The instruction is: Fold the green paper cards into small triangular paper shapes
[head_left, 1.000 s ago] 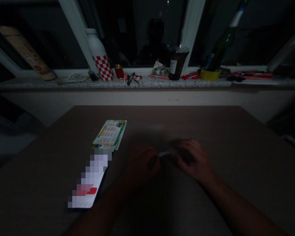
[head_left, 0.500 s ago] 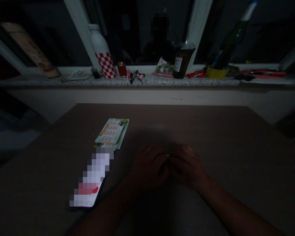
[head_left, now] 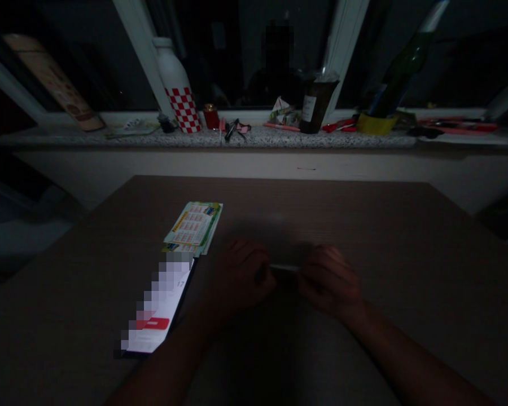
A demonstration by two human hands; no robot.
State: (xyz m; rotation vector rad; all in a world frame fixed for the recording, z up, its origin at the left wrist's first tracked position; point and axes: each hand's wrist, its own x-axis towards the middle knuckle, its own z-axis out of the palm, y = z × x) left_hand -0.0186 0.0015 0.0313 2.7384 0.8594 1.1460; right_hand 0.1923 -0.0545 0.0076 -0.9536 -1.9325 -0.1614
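Between my two hands stretches a thin pale strip (head_left: 284,268), seen edge-on above the table; it looks like paper or card, but its full shape is hidden in the dark. My left hand (head_left: 243,276) is closed at its left end, fingers curled. The right end is pinched by my right hand (head_left: 331,279), its fingers bent over. To the left of my left hand lies a small stack of printed calendar cards (head_left: 193,225), slightly fanned. A phone (head_left: 156,332) with a lit screen lies just below the cards, near my left forearm.
Beyond the brown table (head_left: 279,194) runs a speckled stone sill (head_left: 266,140). On it stand a red-checked white bottle (head_left: 182,104), a dark cup (head_left: 315,107), a green bottle (head_left: 400,73) in a yellow holder (head_left: 376,125), and a tall patterned tube (head_left: 53,84). Dark windows are behind.
My hands have moved apart, the left one leftward and the right one slightly rightward, so more of the pale strip shows between them. The cards and phone stay put.
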